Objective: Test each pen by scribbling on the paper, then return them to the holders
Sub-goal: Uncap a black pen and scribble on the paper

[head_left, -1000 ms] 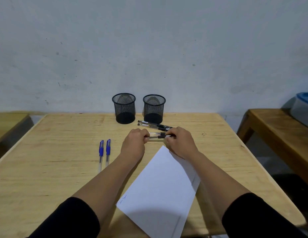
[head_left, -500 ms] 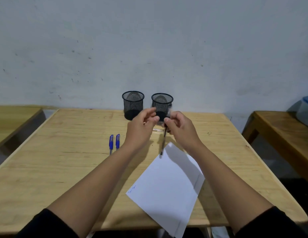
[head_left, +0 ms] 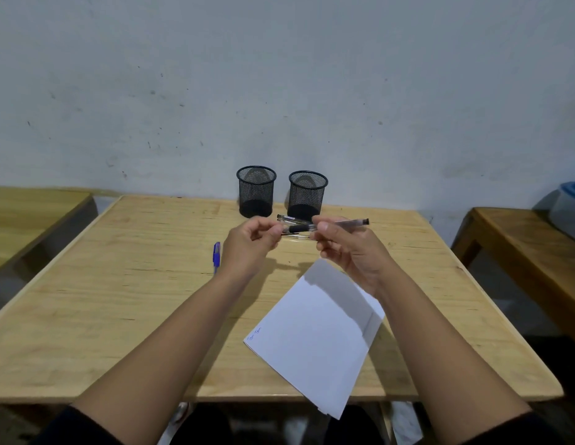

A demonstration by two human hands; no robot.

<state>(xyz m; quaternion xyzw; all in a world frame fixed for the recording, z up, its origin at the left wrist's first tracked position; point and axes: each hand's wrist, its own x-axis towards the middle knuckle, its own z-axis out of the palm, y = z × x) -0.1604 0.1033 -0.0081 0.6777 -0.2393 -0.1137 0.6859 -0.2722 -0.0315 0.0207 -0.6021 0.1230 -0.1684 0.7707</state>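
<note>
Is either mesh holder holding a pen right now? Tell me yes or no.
No: both the left holder and the right holder show only bare mesh inside, with no pen standing in either.

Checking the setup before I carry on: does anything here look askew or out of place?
Only the paper: it lies rotated and its near corner hangs over the table's front edge. Both mesh holders stand upright. The black pen is held level between the left hand and right hand.
</note>
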